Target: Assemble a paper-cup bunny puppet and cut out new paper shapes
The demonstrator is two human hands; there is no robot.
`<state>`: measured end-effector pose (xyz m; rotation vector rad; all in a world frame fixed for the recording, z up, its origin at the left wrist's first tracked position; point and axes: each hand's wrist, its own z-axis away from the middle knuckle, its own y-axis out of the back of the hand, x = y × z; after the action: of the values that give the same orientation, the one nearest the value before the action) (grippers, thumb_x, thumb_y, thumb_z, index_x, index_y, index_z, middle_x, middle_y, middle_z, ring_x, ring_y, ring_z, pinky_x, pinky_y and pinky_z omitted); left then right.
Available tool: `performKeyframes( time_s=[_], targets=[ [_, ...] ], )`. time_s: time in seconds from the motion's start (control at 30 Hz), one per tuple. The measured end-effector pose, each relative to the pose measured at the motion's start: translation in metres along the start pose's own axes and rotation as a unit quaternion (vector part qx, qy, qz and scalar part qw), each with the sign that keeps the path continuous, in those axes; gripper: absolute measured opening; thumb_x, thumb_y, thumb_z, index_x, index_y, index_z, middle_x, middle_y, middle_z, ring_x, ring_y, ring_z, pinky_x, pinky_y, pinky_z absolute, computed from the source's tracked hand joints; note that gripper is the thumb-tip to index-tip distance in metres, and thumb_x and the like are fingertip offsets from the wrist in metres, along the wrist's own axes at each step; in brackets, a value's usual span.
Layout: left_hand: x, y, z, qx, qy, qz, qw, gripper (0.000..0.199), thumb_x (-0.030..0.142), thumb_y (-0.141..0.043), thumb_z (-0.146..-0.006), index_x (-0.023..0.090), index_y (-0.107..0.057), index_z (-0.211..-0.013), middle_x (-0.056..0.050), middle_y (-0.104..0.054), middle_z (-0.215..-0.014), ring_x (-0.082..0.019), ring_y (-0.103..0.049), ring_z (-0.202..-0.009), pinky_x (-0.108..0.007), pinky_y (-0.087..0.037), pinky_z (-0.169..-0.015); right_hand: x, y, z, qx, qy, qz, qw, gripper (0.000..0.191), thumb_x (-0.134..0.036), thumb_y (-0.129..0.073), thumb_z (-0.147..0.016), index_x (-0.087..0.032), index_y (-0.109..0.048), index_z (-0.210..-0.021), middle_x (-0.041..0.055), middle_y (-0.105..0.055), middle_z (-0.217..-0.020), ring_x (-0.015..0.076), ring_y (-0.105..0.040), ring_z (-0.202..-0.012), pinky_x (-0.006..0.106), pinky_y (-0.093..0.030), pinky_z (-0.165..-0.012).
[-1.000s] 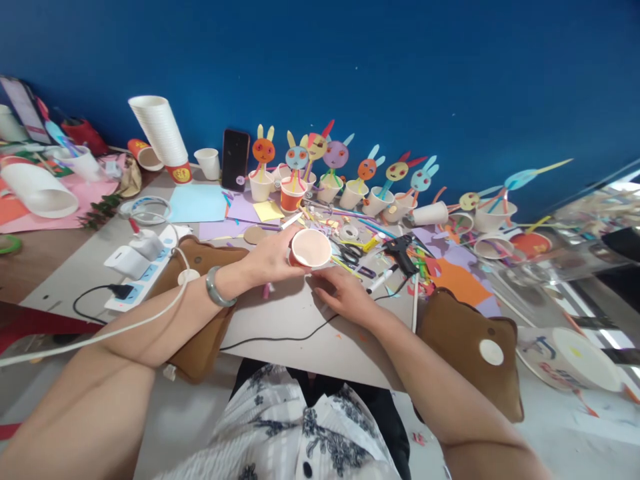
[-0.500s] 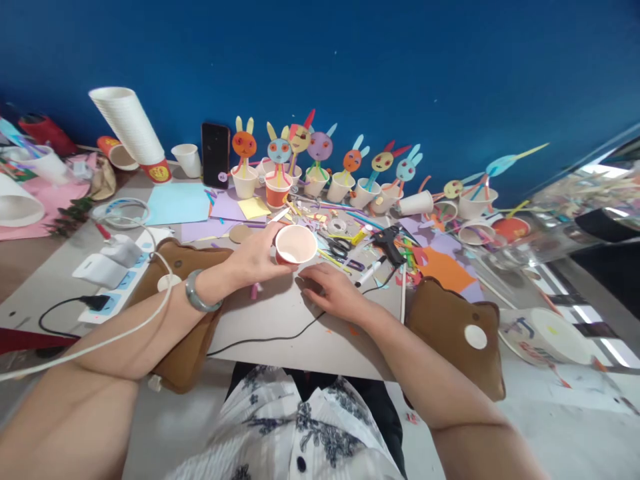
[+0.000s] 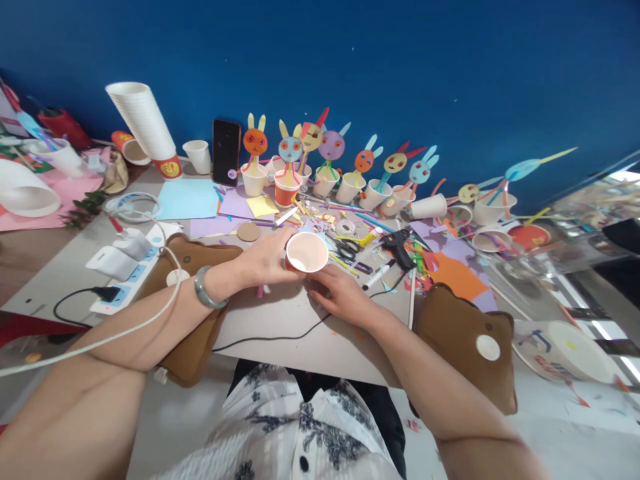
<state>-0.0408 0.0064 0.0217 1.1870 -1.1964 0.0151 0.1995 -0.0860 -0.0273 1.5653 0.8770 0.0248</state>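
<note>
Red-walled paper cup with a pale interior (image 3: pixel 307 252) sits just right of the left hand (image 3: pixel 270 259), whose fingers and thumb grasp its left side. Its long axis runs roughly upright, the mouth facing up; whether its base meets the pale grey tabletop (image 3: pixel 280 320) is hidden. The left hand is the nearer one; the right hand (image 3: pixel 345 293) lies to the cup's near right, loosely curled with thumb parted, apparently holding nothing, though contact with the cup cannot be told.
</note>
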Motion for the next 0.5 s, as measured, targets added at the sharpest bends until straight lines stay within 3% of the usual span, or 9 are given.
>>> performKeyframes(
  time_s=[0.17, 0.33, 0.5],
  targets=[
    [0.001, 0.0, 0.0, 0.043, 0.023, -0.019, 0.999, 0.073, 0.049, -0.082, -0.074, 0.02, -0.053, -0.134, -0.014, -0.071, -0.13, -0.036, -0.072, -0.117, -0.045, -0.058, -0.093, 0.002, -0.001, 0.0, 0.005, 0.0, 0.01, 1.0, 0.026, -0.022, -0.064, -0.097, -0.017, -0.073, -0.121, 0.0184, -0.075, -0.128, 0.0319, -0.068, -0.119, 0.05, -0.057, -0.103],
    [-0.005, -0.003, -0.002, 0.16, 0.031, -0.025, 0.986, 0.067, 0.047, -0.087, -0.071, 0.02, -0.055, -0.123, -0.011, -0.072, -0.119, -0.032, -0.073, -0.108, -0.041, -0.059, -0.088, 0.004, -0.001, 0.001, 0.006, -0.044, 0.073, 0.996, 0.024, -0.022, -0.065, -0.096, -0.016, -0.075, -0.116, 0.018, -0.075, -0.129, 0.0316, -0.069, -0.118, 0.048, -0.056, -0.104],
    [-0.023, -0.008, -0.007, 0.293, -0.034, 0.036, 0.955, 0.074, 0.062, -0.084, -0.08, 0.02, -0.05, -0.131, -0.011, -0.067, -0.127, -0.028, -0.069, -0.117, -0.041, -0.06, -0.097, 0.003, 0.005, 0.0, -0.017, -0.146, 0.166, 0.975, 0.022, -0.023, -0.063, -0.098, -0.016, -0.076, -0.114, 0.0163, -0.075, -0.131, 0.0331, -0.068, -0.117, 0.046, -0.056, -0.1]
  ],
)
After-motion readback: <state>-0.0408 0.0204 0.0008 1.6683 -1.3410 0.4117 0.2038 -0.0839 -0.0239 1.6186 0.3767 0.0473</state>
